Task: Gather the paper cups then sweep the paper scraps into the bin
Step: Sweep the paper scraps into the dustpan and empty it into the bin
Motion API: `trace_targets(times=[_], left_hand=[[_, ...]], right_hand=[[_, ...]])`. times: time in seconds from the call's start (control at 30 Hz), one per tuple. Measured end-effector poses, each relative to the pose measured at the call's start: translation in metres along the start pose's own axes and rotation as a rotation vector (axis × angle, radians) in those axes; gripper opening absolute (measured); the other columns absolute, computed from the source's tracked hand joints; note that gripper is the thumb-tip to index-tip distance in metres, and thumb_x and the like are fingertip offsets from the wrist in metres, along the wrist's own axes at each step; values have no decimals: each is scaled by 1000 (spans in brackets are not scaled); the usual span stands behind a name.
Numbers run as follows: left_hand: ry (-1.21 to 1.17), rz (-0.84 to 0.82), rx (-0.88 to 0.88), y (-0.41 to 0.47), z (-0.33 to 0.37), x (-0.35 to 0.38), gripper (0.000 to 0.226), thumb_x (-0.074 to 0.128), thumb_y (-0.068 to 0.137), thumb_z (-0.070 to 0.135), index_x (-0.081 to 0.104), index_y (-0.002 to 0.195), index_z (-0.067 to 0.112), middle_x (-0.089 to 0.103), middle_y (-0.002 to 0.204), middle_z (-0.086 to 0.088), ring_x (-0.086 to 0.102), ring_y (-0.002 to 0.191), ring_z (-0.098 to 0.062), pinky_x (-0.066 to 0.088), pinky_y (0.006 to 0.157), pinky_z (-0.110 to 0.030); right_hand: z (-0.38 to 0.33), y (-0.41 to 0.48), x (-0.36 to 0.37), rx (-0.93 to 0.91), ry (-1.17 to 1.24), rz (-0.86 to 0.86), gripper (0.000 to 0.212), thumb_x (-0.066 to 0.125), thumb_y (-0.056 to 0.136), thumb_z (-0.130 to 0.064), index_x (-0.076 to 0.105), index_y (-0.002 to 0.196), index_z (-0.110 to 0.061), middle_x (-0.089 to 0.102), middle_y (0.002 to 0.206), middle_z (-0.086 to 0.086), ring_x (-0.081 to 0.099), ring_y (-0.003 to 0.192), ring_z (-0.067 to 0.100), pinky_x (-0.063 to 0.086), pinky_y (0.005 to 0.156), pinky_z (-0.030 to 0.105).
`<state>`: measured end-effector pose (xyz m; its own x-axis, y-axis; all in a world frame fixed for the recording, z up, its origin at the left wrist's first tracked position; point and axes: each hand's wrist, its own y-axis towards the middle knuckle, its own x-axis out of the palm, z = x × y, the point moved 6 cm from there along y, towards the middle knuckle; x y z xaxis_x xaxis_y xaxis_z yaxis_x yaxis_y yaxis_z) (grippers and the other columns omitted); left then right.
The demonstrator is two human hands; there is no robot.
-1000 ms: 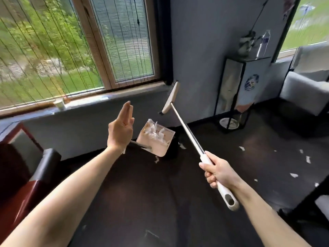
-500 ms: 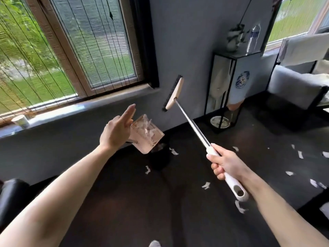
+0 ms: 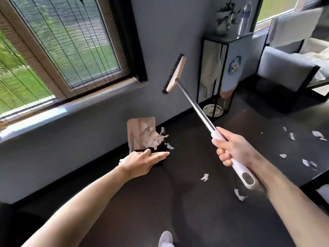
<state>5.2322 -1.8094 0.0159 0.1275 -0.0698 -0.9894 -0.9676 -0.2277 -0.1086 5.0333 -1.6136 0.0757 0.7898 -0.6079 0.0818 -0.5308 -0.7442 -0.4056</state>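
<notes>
My left hand (image 3: pixel 142 162) holds the thin handle of a beige dustpan (image 3: pixel 140 132), index and middle fingers stretched out. The pan is tipped above a black bin (image 3: pixel 161 148), which is mostly hidden behind pan and hand. White paper scraps (image 3: pixel 151 138) slide off the pan's edge over the bin. My right hand (image 3: pixel 235 150) grips the white grip of a broom, whose head (image 3: pixel 174 73) is raised in the air near the wall. More scraps lie on the dark floor, near (image 3: pixel 204 177) and far right (image 3: pixel 308 163). No paper cups are in view.
A black-framed stand (image 3: pixel 226 43) with a plant and a bottle stands in the corner, a bowl (image 3: pixel 212 110) at its foot. A grey armchair (image 3: pixel 284 68) is at the right. The window sill (image 3: pixel 71 111) runs along the left wall. My white shoe (image 3: pixel 165 237) shows at the bottom.
My left hand has dropped and turned over, tipping the dustpan over the bin so scraps spill out. The broom stays raised in my right hand. The view has swung right.
</notes>
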Motion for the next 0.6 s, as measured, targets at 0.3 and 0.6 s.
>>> trace_targets(times=[0.3, 0.6], left_hand=[[-752, -280, -323, 23, -5, 23, 103, 51, 71, 72, -17, 144, 52, 69, 80, -1, 67, 61, -13, 59, 67, -32], [-266, -218, -199, 41, -3, 31, 84, 40, 91, 65, -17, 148, 42, 69, 82, -6, 67, 77, -26, 48, 66, -34]], right_hand=[[-12, 0, 6, -32, -6, 10, 66, 56, 95, -11, 27, 151, -30, 40, 57, 1, 35, 37, 6, 32, 34, 18], [8, 3, 23, 10, 24, 15, 65, 55, 95, -10, 27, 151, -30, 40, 58, 2, 36, 36, 6, 32, 33, 18]])
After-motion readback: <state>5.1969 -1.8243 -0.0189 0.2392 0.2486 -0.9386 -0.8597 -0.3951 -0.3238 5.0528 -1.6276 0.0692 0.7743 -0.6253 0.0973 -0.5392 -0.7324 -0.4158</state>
